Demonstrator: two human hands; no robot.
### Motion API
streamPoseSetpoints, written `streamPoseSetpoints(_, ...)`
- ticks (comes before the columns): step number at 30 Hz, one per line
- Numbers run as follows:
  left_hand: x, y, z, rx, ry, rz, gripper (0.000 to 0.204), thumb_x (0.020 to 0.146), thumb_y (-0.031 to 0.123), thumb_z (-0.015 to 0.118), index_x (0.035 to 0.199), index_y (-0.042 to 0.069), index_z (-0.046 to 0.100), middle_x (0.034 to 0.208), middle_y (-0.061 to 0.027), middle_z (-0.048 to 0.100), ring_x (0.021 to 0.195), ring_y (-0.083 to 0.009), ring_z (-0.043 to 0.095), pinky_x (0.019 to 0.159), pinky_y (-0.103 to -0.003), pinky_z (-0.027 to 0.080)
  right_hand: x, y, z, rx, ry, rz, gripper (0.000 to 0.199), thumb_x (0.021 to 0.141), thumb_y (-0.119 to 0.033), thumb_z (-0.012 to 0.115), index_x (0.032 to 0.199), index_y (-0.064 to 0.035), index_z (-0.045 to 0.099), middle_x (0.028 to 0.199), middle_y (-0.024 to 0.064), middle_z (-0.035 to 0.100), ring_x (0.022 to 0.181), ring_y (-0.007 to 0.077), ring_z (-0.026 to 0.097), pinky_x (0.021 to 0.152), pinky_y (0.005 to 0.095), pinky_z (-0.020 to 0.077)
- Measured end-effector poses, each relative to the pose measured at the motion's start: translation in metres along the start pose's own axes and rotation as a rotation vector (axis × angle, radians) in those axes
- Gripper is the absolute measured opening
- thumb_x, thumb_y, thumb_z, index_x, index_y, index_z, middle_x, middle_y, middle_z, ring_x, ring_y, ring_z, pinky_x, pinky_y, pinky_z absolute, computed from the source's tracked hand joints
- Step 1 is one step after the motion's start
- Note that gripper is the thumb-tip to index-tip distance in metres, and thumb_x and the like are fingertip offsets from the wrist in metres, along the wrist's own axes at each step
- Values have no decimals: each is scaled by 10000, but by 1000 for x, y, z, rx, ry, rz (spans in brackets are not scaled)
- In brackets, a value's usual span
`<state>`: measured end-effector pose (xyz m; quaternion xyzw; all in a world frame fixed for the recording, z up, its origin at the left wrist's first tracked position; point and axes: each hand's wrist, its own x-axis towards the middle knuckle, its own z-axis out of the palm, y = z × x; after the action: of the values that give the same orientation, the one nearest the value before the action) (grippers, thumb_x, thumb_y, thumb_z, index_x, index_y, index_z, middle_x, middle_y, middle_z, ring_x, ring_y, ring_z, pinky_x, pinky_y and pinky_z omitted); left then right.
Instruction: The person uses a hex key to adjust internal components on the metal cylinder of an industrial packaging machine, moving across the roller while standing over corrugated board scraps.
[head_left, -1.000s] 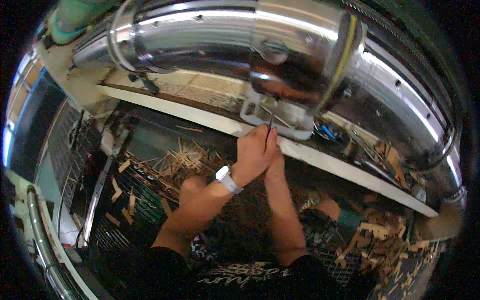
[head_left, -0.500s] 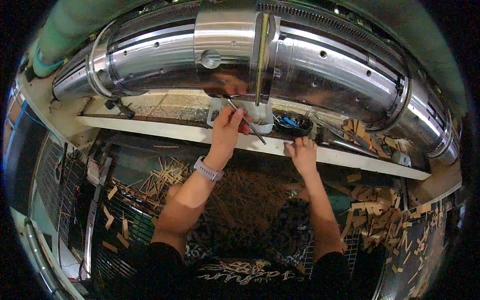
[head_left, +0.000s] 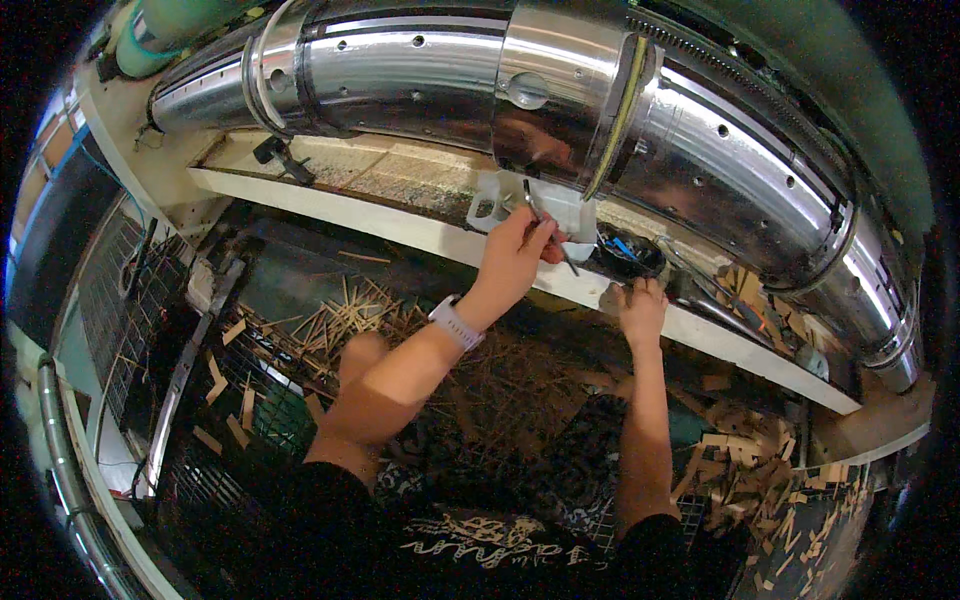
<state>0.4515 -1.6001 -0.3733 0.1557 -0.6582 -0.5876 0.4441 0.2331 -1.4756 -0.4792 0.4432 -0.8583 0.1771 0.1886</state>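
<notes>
Pinching, left hand [head_left: 516, 250] holds rod [head_left: 531, 200]; right hand [head_left: 641, 308] half-curled.

Light from above: bright glare strips along metal cylinder [head_left: 400, 80]; left forearm [head_left: 405, 380] part lit, part shadowed. Area below pale beam [head_left: 340, 208] dim. Fisheye pic, edges bent nr. rim, corners black; grainy noise, fine detail soft.

The long, rounded metal cylinder [head_left: 410, 85] is mirror-silver with white glare streaks, crossed by a narrow yellow band [head_left: 622, 110]. The slim metal rod [head_left: 529, 195] is dark grey; the handled plastic tub [head_left: 576, 211], translucent white. The long flat rail [head_left: 380, 218] is cream. The rubbery watch strap [head_left: 456, 322] is pale lilac; the short-sleeved shirt [head_left: 400, 550], black with cream lettering.
</notes>
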Motion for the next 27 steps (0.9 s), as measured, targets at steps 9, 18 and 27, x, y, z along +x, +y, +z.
streamPoseSetpoints(9,23,48,-43,586,64,462,151,909,-3,406,1053,26,440,956,-94,628,789,-187,617,730,-294,491,-3,0,3,55,53,-29,384,800,-391,583,919,-27,569,933,145,519,941,333,495,870,436,364)
streamPoseSetpoints(18,25,55,-46,685,-24,605,217,857,-56,419,1051,35,460,998,-115,612,872,-242,622,756,-321,489,-3,0,5,57,71,-45,364,788,-367,609,902,-25,557,920,152,512,925,334,491,854,437,367)
streamPoseSetpoints(27,38,60,-56,744,-128,647,261,838,-66,436,1082,28,437,978,-120,597,888,-274,598,784,-347,475,-4,-2,3,116,92,-46,335,781,-337,630,857,-24,538,869,147,505,910,335,492,855,439,364)
